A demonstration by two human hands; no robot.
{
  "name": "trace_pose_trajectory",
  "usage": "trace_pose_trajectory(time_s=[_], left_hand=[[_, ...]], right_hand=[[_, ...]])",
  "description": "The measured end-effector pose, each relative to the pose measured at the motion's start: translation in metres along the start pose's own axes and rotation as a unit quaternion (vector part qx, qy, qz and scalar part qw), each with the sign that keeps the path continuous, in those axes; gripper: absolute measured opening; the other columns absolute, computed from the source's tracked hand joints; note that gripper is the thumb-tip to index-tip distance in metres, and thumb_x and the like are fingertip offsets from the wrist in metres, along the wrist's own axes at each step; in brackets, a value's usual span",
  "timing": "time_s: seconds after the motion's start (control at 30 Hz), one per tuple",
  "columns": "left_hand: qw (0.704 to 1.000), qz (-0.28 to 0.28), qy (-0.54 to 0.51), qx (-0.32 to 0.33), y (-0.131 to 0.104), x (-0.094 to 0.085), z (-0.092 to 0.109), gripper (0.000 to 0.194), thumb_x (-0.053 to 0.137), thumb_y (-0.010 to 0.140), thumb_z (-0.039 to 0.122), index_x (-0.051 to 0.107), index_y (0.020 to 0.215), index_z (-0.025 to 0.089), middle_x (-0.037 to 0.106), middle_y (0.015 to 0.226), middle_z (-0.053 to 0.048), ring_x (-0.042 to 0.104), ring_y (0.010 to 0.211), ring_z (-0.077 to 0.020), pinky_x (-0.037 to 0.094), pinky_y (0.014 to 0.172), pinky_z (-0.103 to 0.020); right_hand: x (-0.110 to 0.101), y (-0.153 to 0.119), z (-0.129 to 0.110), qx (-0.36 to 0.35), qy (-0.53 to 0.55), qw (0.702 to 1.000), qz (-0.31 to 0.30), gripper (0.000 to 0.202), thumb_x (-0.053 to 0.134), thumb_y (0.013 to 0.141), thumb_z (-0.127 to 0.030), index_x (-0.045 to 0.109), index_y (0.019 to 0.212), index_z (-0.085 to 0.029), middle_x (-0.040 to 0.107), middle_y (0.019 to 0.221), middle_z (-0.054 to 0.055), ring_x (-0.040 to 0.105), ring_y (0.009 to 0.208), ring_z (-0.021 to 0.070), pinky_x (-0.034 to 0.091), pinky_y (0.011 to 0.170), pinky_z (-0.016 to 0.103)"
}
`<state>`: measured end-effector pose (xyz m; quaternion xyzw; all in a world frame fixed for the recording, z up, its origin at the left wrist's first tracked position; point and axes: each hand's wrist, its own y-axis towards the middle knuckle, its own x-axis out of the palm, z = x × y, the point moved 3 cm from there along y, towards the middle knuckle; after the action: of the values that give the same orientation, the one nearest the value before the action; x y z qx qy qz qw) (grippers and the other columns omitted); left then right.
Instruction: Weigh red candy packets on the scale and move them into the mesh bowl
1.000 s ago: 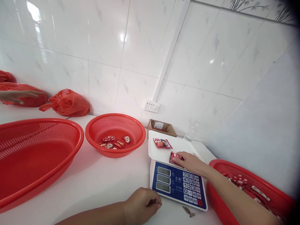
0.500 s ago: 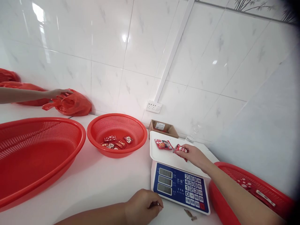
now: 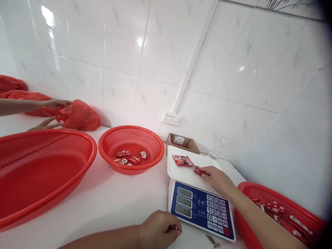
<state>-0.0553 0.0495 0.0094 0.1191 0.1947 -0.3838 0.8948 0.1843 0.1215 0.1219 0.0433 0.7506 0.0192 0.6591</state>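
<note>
My right hand (image 3: 219, 179) pinches a small red snack packet (image 3: 201, 171) low over the white pan (image 3: 181, 174) of a digital scale. Another red packet (image 3: 182, 160), with a cartoon figure, lies flat on the pan beside it. My left hand (image 3: 161, 229) rests on the white table in front of the scale's blue keypad panel (image 3: 201, 211). Its fingers are curled, and nothing shows in them. A small scrap of torn wrapper (image 3: 213, 241) lies near the scale's front edge.
A round red basket (image 3: 131, 167) with several packets stands left of the scale, a larger red basket (image 3: 46, 136) farther left. Another red basket (image 3: 249, 188) holds packets at right. Behind sits a cardboard box (image 3: 192, 147). Another person's hands (image 3: 55, 103) touch a red plastic bag (image 3: 83, 116).
My right hand has lowered the packet slightly toward the pan, and the packet now lies flatter. A second hand of the other person has appeared at the red bag. My left hand stays put.
</note>
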Motion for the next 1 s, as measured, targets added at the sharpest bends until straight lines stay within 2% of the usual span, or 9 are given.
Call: trace_pose_trajectory(time_s=[0.13, 0.27, 0.43, 0.6, 0.7, 0.77, 0.87, 1.0], left_hand=[[1.0, 0.002, -0.001, 0.001, 0.0, 0.0, 0.001, 0.023, 0.048, 0.078, 0.024, 0.068, 0.089, 0.02, 0.065, 0.082, -0.001, 0.056, 0.07, -0.0107, 0.042, 0.062, -0.017], [1.0, -0.006, 0.003, 0.001, 0.003, -0.002, 0.001, 0.023, 0.049, 0.077, 0.022, 0.069, 0.089, 0.018, 0.066, 0.081, -0.003, 0.057, 0.068, -0.0109, 0.042, 0.06, -0.016], [1.0, -0.013, -0.004, 0.005, 0.005, -0.003, 0.0, 0.024, 0.051, 0.076, 0.023, 0.069, 0.091, 0.017, 0.068, 0.083, -0.005, 0.057, 0.067, -0.0111, 0.042, 0.059, -0.016], [1.0, -0.016, 0.001, 0.006, 0.006, -0.003, -0.001, 0.025, 0.051, 0.076, 0.023, 0.07, 0.091, 0.016, 0.068, 0.082, -0.005, 0.058, 0.067, -0.0118, 0.043, 0.059, -0.017], [1.0, -0.016, -0.002, 0.007, 0.006, -0.002, -0.001, 0.024, 0.051, 0.076, 0.023, 0.07, 0.09, 0.016, 0.068, 0.082, -0.005, 0.058, 0.068, -0.0119, 0.043, 0.059, -0.017], [1.0, -0.015, -0.006, 0.003, 0.006, -0.001, -0.003, 0.024, 0.051, 0.076, 0.024, 0.069, 0.09, 0.017, 0.068, 0.083, -0.005, 0.058, 0.068, -0.0117, 0.042, 0.059, -0.016], [1.0, -0.011, -0.002, -0.002, 0.005, 0.001, -0.005, 0.023, 0.051, 0.076, 0.025, 0.069, 0.09, 0.018, 0.067, 0.082, -0.004, 0.057, 0.067, -0.0112, 0.042, 0.059, -0.016], [1.0, -0.014, 0.0, 0.007, 0.005, 0.001, -0.006, 0.023, 0.05, 0.077, 0.026, 0.068, 0.09, 0.019, 0.067, 0.083, -0.003, 0.057, 0.067, -0.0108, 0.042, 0.059, -0.016]], right_hand=[[0.003, 0.017, -0.001, 0.022, -0.059, 0.998, 0.005, 0.038, 0.039, 0.086, -0.023, 0.064, 0.114, -0.02, 0.063, 0.115, 0.011, 0.058, 0.104, 0.0241, 0.043, 0.085, 0.032], [0.01, 0.038, -0.005, 0.031, -0.067, 0.997, 0.016, 0.041, 0.039, 0.085, -0.019, 0.059, 0.121, -0.015, 0.063, 0.116, 0.013, 0.059, 0.103, 0.0232, 0.043, 0.086, 0.031], [0.015, 0.049, -0.014, 0.01, -0.064, 0.998, 0.023, 0.044, 0.039, 0.085, -0.016, 0.054, 0.126, -0.017, 0.056, 0.129, 0.008, 0.051, 0.116, 0.0185, 0.038, 0.096, 0.026], [0.006, 0.04, 0.008, 0.069, -0.094, 0.993, 0.025, 0.047, 0.036, 0.085, -0.015, 0.05, 0.13, -0.015, 0.042, 0.14, 0.013, 0.038, 0.128, 0.0287, 0.038, 0.097, 0.041], [0.003, 0.03, 0.028, 0.111, -0.102, 0.989, -0.011, 0.047, 0.035, 0.084, -0.013, 0.051, 0.129, -0.011, 0.05, 0.133, 0.018, 0.05, 0.119, 0.0287, 0.043, 0.09, 0.04], [0.003, 0.023, 0.036, 0.123, -0.103, 0.986, -0.04, 0.044, 0.036, 0.084, -0.013, 0.057, 0.122, -0.011, 0.058, 0.124, 0.018, 0.057, 0.11, 0.0277, 0.044, 0.088, 0.038], [0.005, 0.013, 0.036, 0.121, -0.099, 0.985, -0.066, 0.037, 0.038, 0.083, -0.015, 0.065, 0.108, -0.011, 0.064, 0.113, 0.018, 0.06, 0.104, 0.0299, 0.044, 0.087, 0.04], [0.002, 0.006, 0.021, 0.108, -0.079, 0.99, -0.054, 0.041, 0.038, 0.086, -0.023, 0.058, 0.119, -0.01, 0.059, 0.122, 0.018, 0.057, 0.11, 0.0288, 0.042, 0.091, 0.04]])
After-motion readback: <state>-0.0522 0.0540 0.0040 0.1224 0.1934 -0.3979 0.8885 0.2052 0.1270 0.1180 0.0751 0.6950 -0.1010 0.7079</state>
